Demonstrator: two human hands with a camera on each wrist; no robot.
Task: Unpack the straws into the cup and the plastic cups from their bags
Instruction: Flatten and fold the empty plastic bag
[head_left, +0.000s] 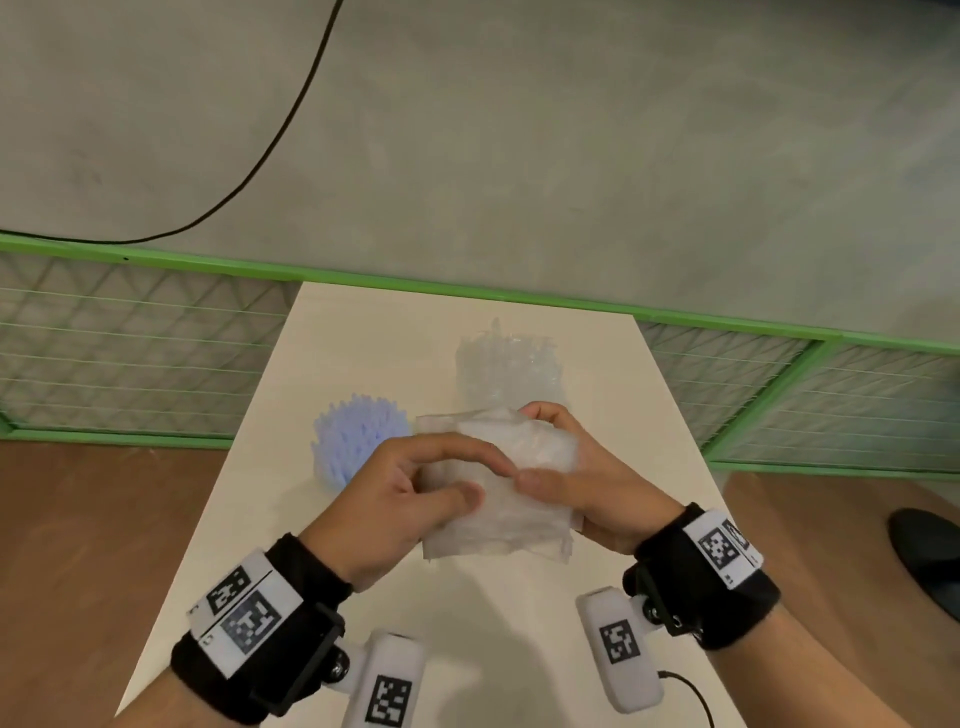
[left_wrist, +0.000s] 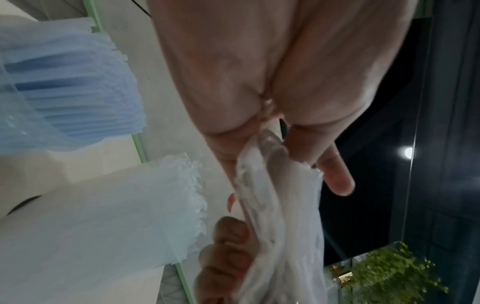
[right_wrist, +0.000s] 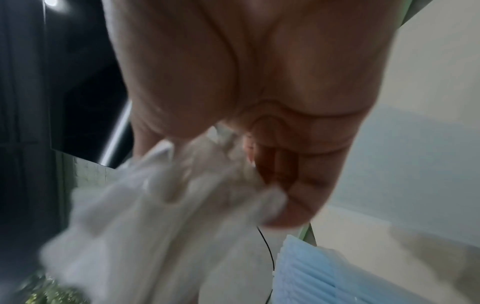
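Crumpled translucent bag between left hand and right hand

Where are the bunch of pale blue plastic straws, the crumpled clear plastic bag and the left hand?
bunch of pale blue plastic straws (head_left: 358, 441), head view, straw tips
crumpled clear plastic bag (head_left: 511, 499), head view, middle
left hand (head_left: 410, 501), head view, back

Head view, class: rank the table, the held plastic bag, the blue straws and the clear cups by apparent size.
1. table
2. plastic bag, nearer the camera
3. and 4. clear cups and blue straws: alike, unranked.
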